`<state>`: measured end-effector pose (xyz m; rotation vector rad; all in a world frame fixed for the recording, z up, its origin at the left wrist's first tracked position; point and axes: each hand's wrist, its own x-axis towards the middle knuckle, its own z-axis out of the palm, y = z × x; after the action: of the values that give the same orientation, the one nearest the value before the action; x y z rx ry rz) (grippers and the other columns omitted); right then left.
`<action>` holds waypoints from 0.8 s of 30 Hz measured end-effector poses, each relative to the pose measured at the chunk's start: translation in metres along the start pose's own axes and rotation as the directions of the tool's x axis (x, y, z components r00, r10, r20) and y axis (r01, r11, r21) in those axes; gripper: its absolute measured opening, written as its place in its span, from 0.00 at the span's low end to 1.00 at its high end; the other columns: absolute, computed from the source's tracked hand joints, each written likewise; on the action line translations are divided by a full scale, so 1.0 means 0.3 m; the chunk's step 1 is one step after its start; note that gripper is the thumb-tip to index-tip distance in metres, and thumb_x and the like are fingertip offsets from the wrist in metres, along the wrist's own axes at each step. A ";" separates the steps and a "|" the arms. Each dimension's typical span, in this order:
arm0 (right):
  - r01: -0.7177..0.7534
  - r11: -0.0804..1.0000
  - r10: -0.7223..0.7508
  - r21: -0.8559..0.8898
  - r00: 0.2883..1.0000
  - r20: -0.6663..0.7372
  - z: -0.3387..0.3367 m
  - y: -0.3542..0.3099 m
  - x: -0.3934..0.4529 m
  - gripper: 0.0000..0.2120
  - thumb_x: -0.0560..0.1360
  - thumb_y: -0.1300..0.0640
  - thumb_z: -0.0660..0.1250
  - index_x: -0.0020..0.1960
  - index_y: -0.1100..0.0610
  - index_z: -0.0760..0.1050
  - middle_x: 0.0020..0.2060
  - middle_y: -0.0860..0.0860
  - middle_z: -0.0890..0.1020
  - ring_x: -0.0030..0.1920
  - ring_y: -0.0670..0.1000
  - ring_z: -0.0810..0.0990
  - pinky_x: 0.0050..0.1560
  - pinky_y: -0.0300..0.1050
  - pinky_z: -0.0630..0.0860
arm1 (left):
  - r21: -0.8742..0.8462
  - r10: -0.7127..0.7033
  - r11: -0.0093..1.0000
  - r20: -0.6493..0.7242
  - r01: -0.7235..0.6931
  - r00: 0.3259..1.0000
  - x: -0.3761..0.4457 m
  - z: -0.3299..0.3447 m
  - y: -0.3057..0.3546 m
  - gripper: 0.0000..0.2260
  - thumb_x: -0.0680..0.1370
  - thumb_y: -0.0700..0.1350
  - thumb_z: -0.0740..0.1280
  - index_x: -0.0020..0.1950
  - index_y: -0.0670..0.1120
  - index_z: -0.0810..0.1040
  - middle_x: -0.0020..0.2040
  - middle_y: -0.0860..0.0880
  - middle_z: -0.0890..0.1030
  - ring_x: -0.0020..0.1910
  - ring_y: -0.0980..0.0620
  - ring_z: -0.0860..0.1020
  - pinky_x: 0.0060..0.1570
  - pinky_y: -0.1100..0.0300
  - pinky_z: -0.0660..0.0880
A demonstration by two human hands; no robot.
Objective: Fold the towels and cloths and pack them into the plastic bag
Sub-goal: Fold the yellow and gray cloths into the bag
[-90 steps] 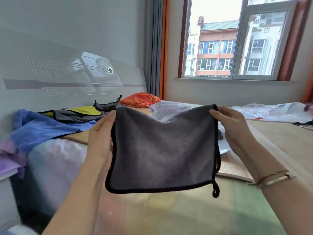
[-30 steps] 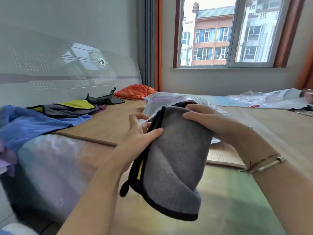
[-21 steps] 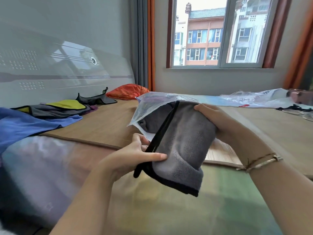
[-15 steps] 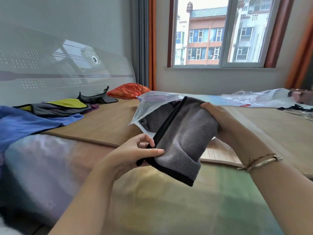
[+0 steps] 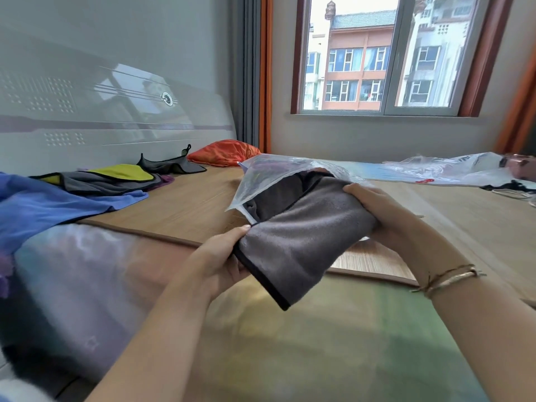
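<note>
Your left hand [image 5: 216,264]: pinches grey towel [image 5: 301,236] edge;
Your right hand [image 5: 377,211]: grips its fold, at plastic bag [image 5: 266,177] mouth

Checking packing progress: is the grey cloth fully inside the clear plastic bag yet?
Partly in. The folded grey microfibre cloth has its top end in the clear plastic bag; the rest hangs outside.

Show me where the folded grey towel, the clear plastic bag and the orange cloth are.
folded grey towel [image 5: 301,242], head view, on its grey face between the two hands.
clear plastic bag [image 5: 261,178], head view, on the raised upper flap of its mouth.
orange cloth [image 5: 224,152], head view, on the middle of the crumpled heap.
</note>
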<state>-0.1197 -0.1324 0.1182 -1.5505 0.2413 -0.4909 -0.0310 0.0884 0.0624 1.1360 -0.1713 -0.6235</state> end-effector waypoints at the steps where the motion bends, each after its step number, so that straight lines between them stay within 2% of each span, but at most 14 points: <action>1: 0.000 0.998 0.000 0.059 1.000 0.008 0.010 0.000 0.002 0.07 0.80 0.59 0.60 0.45 0.58 0.73 0.33 0.52 0.74 0.29 0.47 0.72 0.28 0.38 0.71 | -0.037 -0.037 0.999 0.012 0.037 0.999 0.002 0.006 -0.013 0.08 0.78 0.45 0.66 0.53 0.42 0.80 0.43 0.48 0.83 0.39 0.52 0.82 0.38 0.59 0.80; 3: -0.021 0.985 0.016 0.174 0.999 0.028 0.022 -0.001 0.009 0.06 0.80 0.57 0.60 0.45 0.58 0.72 0.33 0.52 0.74 0.31 0.47 0.72 0.29 0.38 0.71 | -0.160 -0.137 0.977 0.053 0.143 0.989 -0.006 0.020 -0.032 0.14 0.75 0.46 0.71 0.57 0.41 0.80 0.50 0.45 0.84 0.48 0.47 0.83 0.46 0.52 0.80; 4: -0.026 0.977 0.019 0.212 0.999 0.034 0.024 -0.002 0.013 0.05 0.79 0.57 0.61 0.46 0.58 0.72 0.34 0.52 0.74 0.32 0.48 0.73 0.30 0.39 0.71 | -0.208 -0.178 0.959 0.080 0.192 0.981 -0.012 0.025 -0.036 0.16 0.73 0.46 0.73 0.57 0.40 0.79 0.50 0.43 0.84 0.50 0.45 0.83 0.50 0.49 0.79; 6: -0.006 0.981 0.003 0.195 1.000 0.017 0.018 0.001 0.027 0.05 0.79 0.58 0.61 0.45 0.58 0.71 0.34 0.52 0.74 0.32 0.48 0.73 0.30 0.40 0.71 | -0.188 -0.212 0.953 0.143 0.237 0.967 -0.021 0.030 -0.048 0.20 0.68 0.45 0.76 0.57 0.39 0.79 0.51 0.42 0.84 0.53 0.43 0.82 0.56 0.46 0.76; 7: 0.006 0.994 -0.005 0.113 1.000 -0.009 0.012 0.005 0.034 0.06 0.79 0.59 0.60 0.43 0.57 0.71 0.33 0.52 0.73 0.31 0.47 0.73 0.29 0.39 0.70 | -0.134 -0.216 0.962 0.158 0.238 0.963 -0.023 0.029 -0.053 0.22 0.65 0.43 0.77 0.58 0.40 0.79 0.52 0.42 0.84 0.54 0.43 0.81 0.59 0.45 0.75; 9: -0.004 0.978 -0.014 -0.209 0.996 -0.086 -0.010 0.018 0.043 0.03 0.77 0.60 0.61 0.44 0.57 0.71 0.36 0.52 0.74 0.32 0.47 0.73 0.28 0.39 0.70 | -0.046 -0.204 0.976 0.132 0.212 0.970 -0.016 0.024 -0.050 0.24 0.64 0.38 0.77 0.59 0.39 0.79 0.53 0.41 0.84 0.54 0.43 0.82 0.59 0.46 0.76; 10: -0.033 0.934 -0.009 -0.355 0.993 -0.117 -0.025 0.027 0.048 0.02 0.76 0.61 0.63 0.48 0.57 0.72 0.39 0.52 0.76 0.35 0.48 0.75 0.30 0.40 0.71 | -0.018 -0.179 0.983 0.083 0.181 0.980 -0.011 0.022 -0.042 0.23 0.65 0.37 0.76 0.59 0.38 0.79 0.53 0.41 0.83 0.53 0.44 0.82 0.57 0.47 0.77; 12: -0.074 0.851 0.022 -0.520 0.994 -0.105 -0.057 0.053 0.065 0.13 0.73 0.64 0.64 0.57 0.57 0.72 0.46 0.54 0.79 0.44 0.52 0.78 0.38 0.44 0.75 | 0.035 -0.083 0.996 -0.031 0.084 0.996 0.010 0.016 -0.024 0.18 0.68 0.36 0.74 0.58 0.37 0.80 0.51 0.41 0.84 0.47 0.46 0.83 0.52 0.51 0.80; 14: -0.100 0.834 0.084 -0.543 0.995 -0.054 -0.063 0.081 0.081 0.19 0.72 0.67 0.62 0.61 0.55 0.71 0.50 0.57 0.80 0.50 0.54 0.80 0.47 0.50 0.77 | 0.070 0.042 0.997 -0.090 -0.035 0.995 0.039 0.020 -0.011 0.14 0.70 0.35 0.73 0.56 0.39 0.81 0.49 0.43 0.85 0.42 0.49 0.83 0.41 0.57 0.81; 16: -0.114 0.839 0.123 -0.532 0.992 -0.018 -0.046 0.107 0.098 0.21 0.72 0.69 0.61 0.62 0.55 0.70 0.51 0.58 0.81 0.50 0.55 0.81 0.49 0.51 0.78 | 0.115 0.171 0.981 -0.137 -0.156 0.976 0.078 0.033 -0.001 0.13 0.70 0.35 0.74 0.54 0.41 0.81 0.46 0.44 0.85 0.41 0.50 0.83 0.37 0.60 0.79; 19: -0.152 0.840 0.132 -0.521 0.988 -0.076 -0.025 0.159 0.179 0.21 0.72 0.69 0.61 0.61 0.51 0.72 0.51 0.57 0.81 0.52 0.56 0.81 0.52 0.52 0.78 | 0.189 0.323 0.939 -0.192 -0.288 0.927 0.164 0.079 0.021 0.11 0.72 0.38 0.74 0.54 0.42 0.80 0.49 0.44 0.84 0.45 0.49 0.82 0.43 0.58 0.77; 21: -0.189 0.841 0.125 -0.507 0.979 -0.158 -0.018 0.180 0.247 0.19 0.71 0.69 0.60 0.58 0.54 0.75 0.49 0.58 0.82 0.50 0.58 0.81 0.49 0.50 0.78 | 0.223 0.336 0.930 -0.203 -0.291 0.920 0.237 0.125 0.028 0.11 0.74 0.39 0.72 0.56 0.42 0.77 0.50 0.43 0.82 0.46 0.48 0.81 0.45 0.57 0.76; 23: -0.196 0.860 0.084 -0.471 0.965 -0.248 -0.026 0.191 0.337 0.13 0.72 0.69 0.58 0.49 0.59 0.78 0.43 0.59 0.81 0.45 0.58 0.80 0.41 0.46 0.75 | 0.268 0.308 0.931 -0.208 -0.249 0.928 0.329 0.176 0.024 0.14 0.75 0.40 0.70 0.59 0.42 0.74 0.52 0.43 0.80 0.49 0.46 0.79 0.47 0.55 0.76; 24: -0.193 0.865 0.060 -0.463 0.956 -0.286 -0.034 0.185 0.382 0.11 0.73 0.68 0.58 0.45 0.60 0.78 0.41 0.59 0.81 0.44 0.58 0.79 0.39 0.44 0.74 | 0.290 0.304 0.927 -0.201 -0.239 0.931 0.379 0.202 0.017 0.15 0.75 0.40 0.69 0.60 0.41 0.73 0.54 0.42 0.79 0.52 0.44 0.79 0.51 0.52 0.76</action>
<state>-0.0149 -0.1955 0.0810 -1.9436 0.7166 -0.5583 0.0379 -0.0202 0.0724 1.4038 -0.2015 -0.2111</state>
